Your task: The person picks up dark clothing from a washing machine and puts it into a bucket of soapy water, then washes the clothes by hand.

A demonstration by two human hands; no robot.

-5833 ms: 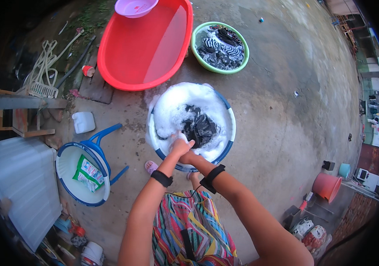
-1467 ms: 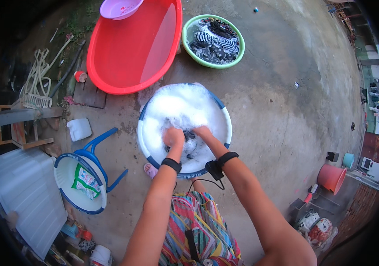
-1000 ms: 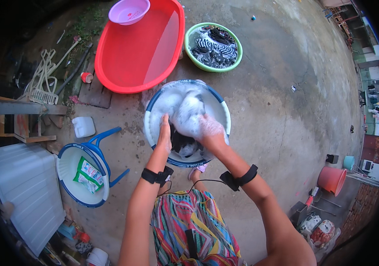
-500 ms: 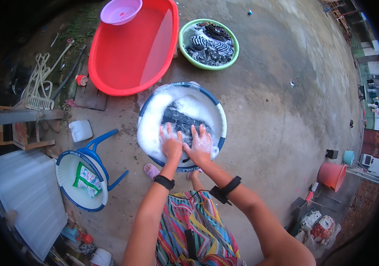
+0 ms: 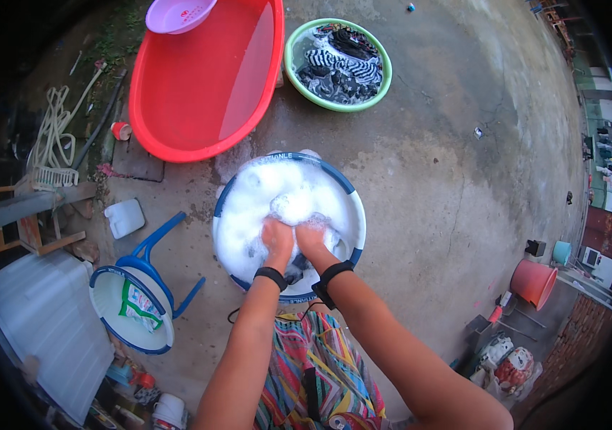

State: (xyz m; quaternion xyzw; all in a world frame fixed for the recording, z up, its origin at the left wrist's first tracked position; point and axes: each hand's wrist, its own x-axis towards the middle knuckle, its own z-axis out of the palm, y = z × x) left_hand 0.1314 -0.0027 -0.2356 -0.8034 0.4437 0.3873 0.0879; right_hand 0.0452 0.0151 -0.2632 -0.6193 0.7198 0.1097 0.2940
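Note:
A round white basin with dark blue patches on its rim (image 5: pixel 360 215) stands on the ground in front of me, heaped with white foam (image 5: pixel 259 190). My left hand (image 5: pixel 277 238) and my right hand (image 5: pixel 311 236) are sunk side by side in the suds at its middle. Foam covers the fingers of both, so I cannot see whether they grip anything. Part of a dark wet cloth (image 5: pixel 296 269) shows below my wrists, close to the near rim; the rest of it is hidden under the foam.
Beyond the basin lies a large red tub (image 5: pixel 150 136) with water, a pink bowl (image 5: pixel 177 18) on its far edge. A green basin (image 5: pixel 385 86) of soaking clothes stands right of it. At left, a blue chair (image 5: pixel 190 295) supports a basin (image 5: pixel 98 315) holding a detergent bag (image 5: pixel 140 307).
Both hands have pushed forward and down from on top of the dark cloth into the suds. Foam now covers my fingers and most of the cloth.

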